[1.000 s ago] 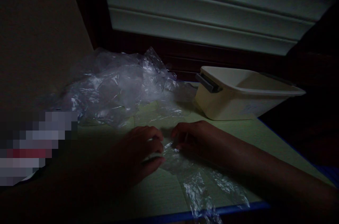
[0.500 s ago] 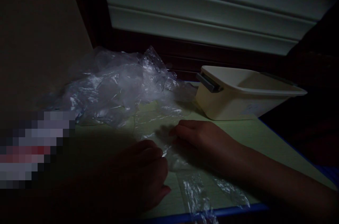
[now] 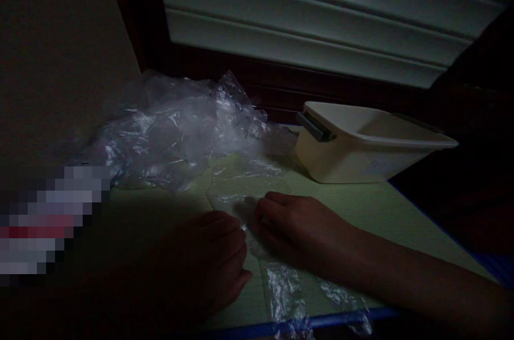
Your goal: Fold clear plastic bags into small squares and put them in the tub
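A clear plastic bag [image 3: 249,174] lies spread flat on the pale green table [image 3: 361,222]. Two crinkled strips at its near end hang over the blue table edge. My left hand [image 3: 220,257] is closed at the bag's left side, fingers curled under; it is dark and its fingertips are hidden. On the other side, my right hand [image 3: 289,222] has its fingers bent and pressed together on the plastic, just right of the left hand. Behind them rises a loose heap of crumpled clear plastic bags [image 3: 172,126].
At the back right stands a cream plastic bin [image 3: 341,160] with a grey handle clip. A wall [image 3: 60,61] closes off the left, and a dark-framed slatted panel [image 3: 301,19] stands behind the table. Something pixelated [image 3: 52,217] lies at the left edge. The light is dim.
Both hands have shifted slightly left, and the right one has come a little nearer to me. The strips of the bag have moved left with them.
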Available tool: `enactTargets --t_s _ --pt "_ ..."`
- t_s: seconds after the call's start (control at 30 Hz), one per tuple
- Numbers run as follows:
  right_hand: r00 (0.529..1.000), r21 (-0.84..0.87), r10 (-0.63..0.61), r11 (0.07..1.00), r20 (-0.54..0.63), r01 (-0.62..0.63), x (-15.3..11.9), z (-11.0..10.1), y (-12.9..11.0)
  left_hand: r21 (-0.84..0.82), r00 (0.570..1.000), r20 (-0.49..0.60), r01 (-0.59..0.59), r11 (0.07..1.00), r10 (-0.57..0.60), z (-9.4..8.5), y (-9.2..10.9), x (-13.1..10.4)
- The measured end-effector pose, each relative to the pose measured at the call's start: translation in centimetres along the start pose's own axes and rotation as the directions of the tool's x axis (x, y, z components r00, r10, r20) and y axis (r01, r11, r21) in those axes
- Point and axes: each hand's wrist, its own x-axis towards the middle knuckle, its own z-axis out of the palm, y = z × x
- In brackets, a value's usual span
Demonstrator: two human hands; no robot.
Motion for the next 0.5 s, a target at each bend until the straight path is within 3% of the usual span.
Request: enactTargets --t_s 0.13,0.27,0.5 --pt "1.000 0.062 0.012 0.998 -0.020 -0.011 -0.1 0.8 1.5 0.001 0.997 0.023 0.071 0.997 -0.071 0.1 0.3 -0.1" --pt "0.996 0.064 -0.035 0.997 -0.084 0.041 -0.4 1.0 2.4 -0.046 0.983 -0.096 0.152 0.987 -0.156 0.7 0.4 0.0" --pt "0.968 0.009 -0.128 0.991 -0.215 0.133 -1.2 1.2 1.8 -0.053 0.982 -0.174 0.060 0.997 -0.069 1.2 0.5 0.3"
